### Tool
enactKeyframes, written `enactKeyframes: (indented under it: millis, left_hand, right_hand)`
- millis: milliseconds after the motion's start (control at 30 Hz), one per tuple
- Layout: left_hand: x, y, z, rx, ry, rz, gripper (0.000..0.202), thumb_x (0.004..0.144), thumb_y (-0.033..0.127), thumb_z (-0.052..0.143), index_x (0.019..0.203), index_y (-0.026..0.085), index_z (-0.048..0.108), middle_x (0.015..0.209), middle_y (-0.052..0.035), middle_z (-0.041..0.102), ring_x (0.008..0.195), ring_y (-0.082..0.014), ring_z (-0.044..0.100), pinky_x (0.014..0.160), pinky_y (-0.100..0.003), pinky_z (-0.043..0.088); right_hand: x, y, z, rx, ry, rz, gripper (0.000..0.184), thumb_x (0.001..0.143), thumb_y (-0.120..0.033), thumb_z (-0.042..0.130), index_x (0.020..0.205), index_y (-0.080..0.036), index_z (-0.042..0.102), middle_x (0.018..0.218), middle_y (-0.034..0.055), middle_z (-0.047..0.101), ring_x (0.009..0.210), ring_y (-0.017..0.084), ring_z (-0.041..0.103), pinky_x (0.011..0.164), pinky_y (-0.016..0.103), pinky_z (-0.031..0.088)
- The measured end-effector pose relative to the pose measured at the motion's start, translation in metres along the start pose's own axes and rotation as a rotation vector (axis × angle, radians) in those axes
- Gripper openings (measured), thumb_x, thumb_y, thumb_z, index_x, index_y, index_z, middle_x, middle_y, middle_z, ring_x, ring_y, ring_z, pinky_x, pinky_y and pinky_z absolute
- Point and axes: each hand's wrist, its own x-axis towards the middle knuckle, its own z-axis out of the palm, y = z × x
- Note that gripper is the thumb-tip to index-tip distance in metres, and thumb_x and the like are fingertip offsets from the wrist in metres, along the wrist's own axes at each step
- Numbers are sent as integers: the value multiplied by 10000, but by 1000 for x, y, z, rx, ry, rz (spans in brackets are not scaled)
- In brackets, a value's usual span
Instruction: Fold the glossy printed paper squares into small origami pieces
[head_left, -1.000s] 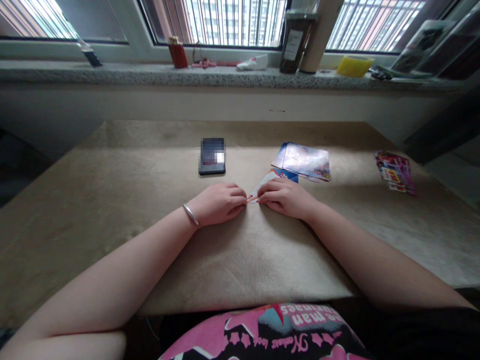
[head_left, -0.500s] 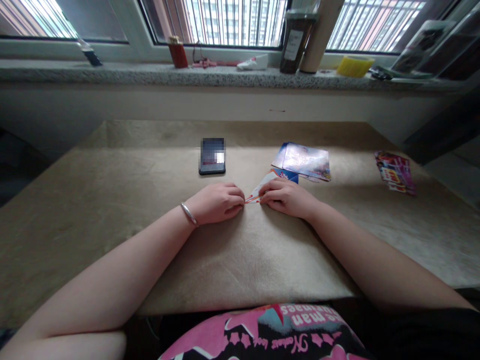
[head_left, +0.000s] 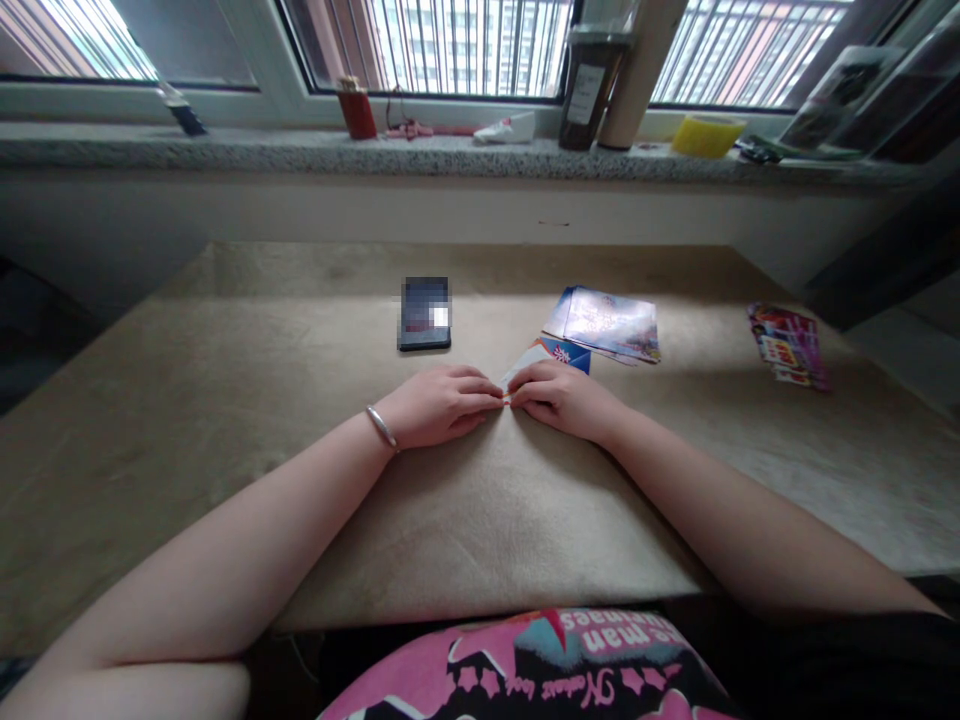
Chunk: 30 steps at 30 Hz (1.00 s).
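Observation:
A folded sheet of paper (head_left: pixel 534 357), white and orange with a blue printed part, lies on the table in front of me. My right hand (head_left: pixel 564 400) covers its near portion, fingers bent and pressed down on it. From the other side my left hand (head_left: pixel 450 405), with a silver bangle on the wrist, holds the pointed near end with its fingertips. The fingertips of both hands almost meet there. Most of the folded edge is hidden beneath the fingers.
Beyond the left hand lies a dark phone (head_left: pixel 424 315), its screen blurred. A stack of printed sheets (head_left: pixel 607 322) sits just past the paper, and colourful cards (head_left: pixel 789 345) lie far right. The windowsill (head_left: pixel 285 155) carries a jar (head_left: pixel 589 90) and yellow tape (head_left: pixel 707 135).
My left hand has slid slightly right, its fingers straighter, closing the gap to my right hand. The right hand and the paper have shifted a little left.

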Motion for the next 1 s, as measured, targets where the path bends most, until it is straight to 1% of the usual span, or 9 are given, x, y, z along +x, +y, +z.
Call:
enactKeyframes:
  millis: [233,400,533,733,900,1000]
  left_hand:
    - [1,4,0,32,0,-39,259,911,207,468,1112,202,632,1121,-67,653,1022,-190,586,876,-330,493]
    - [1,3,1,31,-1,-31,263,908,179,455,1103,195,630,1111,-59,654,1009,-192,584,869,-327,491]
    - [1,3,1,30,4,-40,271,888,157,472,1105,203,629,1123,-63,650,1023,-188,582,880,-328,487]
    - [-1,3,0,39,-1,-45,275,877,141,473,1093,192,636,1122,-63,651,998,-186,592,857,-322,497]
    - [-1,2,-1,46,25,-42,247,879,147,478,1053,189,648,1096,-57,659,979,-174,598,839,-307,501]
    - [-1,1,-3,86,32,-38,222,887,156,466,1004,175,654,1075,-61,667,993,-179,594,842,-310,499]
  right_hand:
    - [-1,-1,-6,-138,-27,-31,192,869,-181,509,858,-216,698,991,66,696,896,189,611,797,347,477]
    - [-3,1,-11,-212,-29,-38,203,874,-196,501,833,-221,698,982,51,708,874,190,625,785,351,462]
    - [-6,3,-17,-206,-48,-42,198,862,-184,508,824,-230,697,991,34,714,874,189,620,789,349,468]
    - [-13,8,-23,-162,-50,0,174,828,-176,543,828,-242,704,1036,26,708,918,186,635,830,350,486]
    - [-17,11,-19,-108,-59,15,192,838,-162,527,862,-235,703,1066,40,695,947,183,639,856,356,491]
    - [-14,7,-13,-78,-45,32,206,850,-148,508,863,-222,700,1076,58,687,955,186,636,815,339,506]
